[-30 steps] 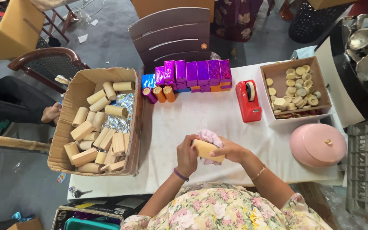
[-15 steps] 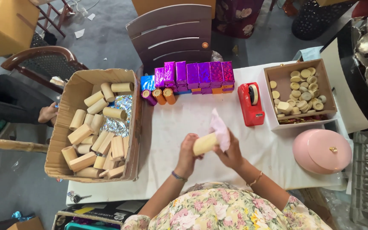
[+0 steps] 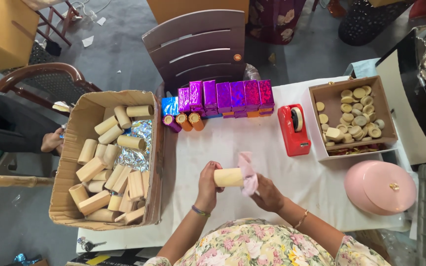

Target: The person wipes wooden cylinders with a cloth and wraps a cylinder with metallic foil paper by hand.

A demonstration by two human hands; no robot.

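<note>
1. At the left edge of the tabletop (image 3: 272, 148), which is covered in white cloth, sits a worn corrugated cardboard box (image 3: 82, 123) with frayed flaps. It holds a loose heap of plain tan cardboard tubes (image 3: 105, 170) over a crumpled sheet of silver foil (image 3: 136, 148).
2. Along the far edge, a row of rectangular packets in glittery purple foil (image 3: 225, 96) stands upright, with one blue packet (image 3: 170, 105) at its left end. Three short foil-wrapped rolls (image 3: 183, 121), one purple and two orange, lie just in front.
3. Near the front edge, the left hand (image 3: 208, 184) is closed around the left end of a smooth tan tube (image 3: 228, 177) held level above the cloth.
4. The right hand (image 3: 267, 193) pinches a soft, crumpled pink cloth (image 3: 246, 172) against the tube's right end.
5. Right of centre rests a glossy red tape dispenser (image 3: 294, 130).
6. At the far right corner, a shallow square cardboard tray (image 3: 329, 96) holds pale round discs (image 3: 356, 113).
7. At the near right corner lies a smooth, round pink lid (image 3: 378, 189) with a small gold knob (image 3: 394, 186).
</note>
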